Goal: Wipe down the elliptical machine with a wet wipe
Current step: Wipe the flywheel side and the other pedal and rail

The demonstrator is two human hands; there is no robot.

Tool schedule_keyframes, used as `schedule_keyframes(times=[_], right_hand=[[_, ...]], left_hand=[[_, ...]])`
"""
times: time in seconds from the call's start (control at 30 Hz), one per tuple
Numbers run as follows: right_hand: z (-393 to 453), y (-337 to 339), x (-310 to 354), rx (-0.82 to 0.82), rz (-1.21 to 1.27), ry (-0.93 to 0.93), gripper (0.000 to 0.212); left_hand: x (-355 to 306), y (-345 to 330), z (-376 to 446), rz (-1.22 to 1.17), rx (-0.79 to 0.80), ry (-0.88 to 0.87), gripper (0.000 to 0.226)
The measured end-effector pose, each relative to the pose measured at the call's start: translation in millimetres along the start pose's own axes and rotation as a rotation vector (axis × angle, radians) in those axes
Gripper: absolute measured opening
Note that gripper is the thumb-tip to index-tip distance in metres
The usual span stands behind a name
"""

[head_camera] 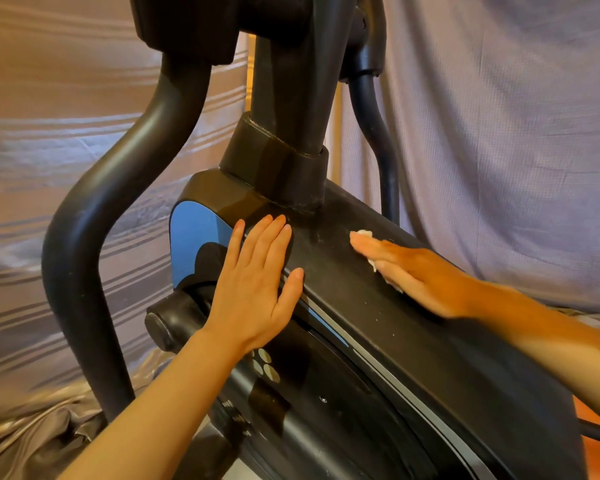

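Draped grey sheets hang behind and to both sides of the black elliptical machine, the left one striped and bunched up on the floor at the near left. I see the machine's housing run from the far centre down to the near right, with a blue panel on its left face and a thick upright post rising from its far end. A curved black arm bar sweeps down on the left.

My left hand lies flat on the housing's left edge just beside the blue panel, fingers straight and spread, gripping nothing. My right hand lies flat on the top of the housing, fingers straight and together, pressing the white wet wipe against the surface; bits of the wipe peek out past the fingertips and under the palm's near edge. Pale specks dot the housing near that hand.
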State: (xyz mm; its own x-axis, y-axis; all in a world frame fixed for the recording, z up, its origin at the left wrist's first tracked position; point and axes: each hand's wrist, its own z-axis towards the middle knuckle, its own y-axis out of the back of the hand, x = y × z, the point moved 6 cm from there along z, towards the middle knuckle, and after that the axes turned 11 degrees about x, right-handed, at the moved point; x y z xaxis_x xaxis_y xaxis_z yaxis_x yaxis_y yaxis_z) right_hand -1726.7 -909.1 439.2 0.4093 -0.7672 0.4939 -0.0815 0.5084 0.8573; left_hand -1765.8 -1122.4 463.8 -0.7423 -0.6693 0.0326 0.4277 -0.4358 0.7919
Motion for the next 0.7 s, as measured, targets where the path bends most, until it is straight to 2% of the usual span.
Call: schedule_keyframes(times=[0.07, 0.2, 0.37, 0.43, 0.5, 0.6, 0.7], right_hand=[[22.3, 8.2, 3.0, -0.031, -0.087, -0.074, 0.049], [60.9, 6.6, 43.0, -0.109, -0.130, -0.012, 0.048], [17.3, -23.9, 68.0, -0.019, -0.150, 0.269, 0.047], [-5.5, -28.7, 59.6, 0.002, -0.119, 0.308, 0.046], [-19.0, -21.6, 36.4, -0.022, -0.047, 0.219, 0.047], [-20.3, -10.6, -4.1, -0.073, 0.000, -0.063, 0.043], [-14.2, -9.5, -4.2, -0.142, -0.029, -0.231, 0.048]], left_hand=[[-1.1, -0.2, -0.6, -0.008, -0.016, 0.010, 0.062], [-4.2, -4.5, -3.4, -0.048, -0.047, 0.096, 0.070], [0.0, -6.5, -7.1, -0.094, -0.033, 0.115, 0.066], [2.2, -3.8, -6.9, -0.071, -0.021, 0.113, 0.065], [0.3, -0.9, -7.3, -0.054, -0.017, 0.131, 0.065], [-13.8, -1.6, -9.8, -0.020, 0.012, 0.124, 0.068], [-24.0, -6.3, -12.1, 0.016, 0.046, 0.118, 0.072]])
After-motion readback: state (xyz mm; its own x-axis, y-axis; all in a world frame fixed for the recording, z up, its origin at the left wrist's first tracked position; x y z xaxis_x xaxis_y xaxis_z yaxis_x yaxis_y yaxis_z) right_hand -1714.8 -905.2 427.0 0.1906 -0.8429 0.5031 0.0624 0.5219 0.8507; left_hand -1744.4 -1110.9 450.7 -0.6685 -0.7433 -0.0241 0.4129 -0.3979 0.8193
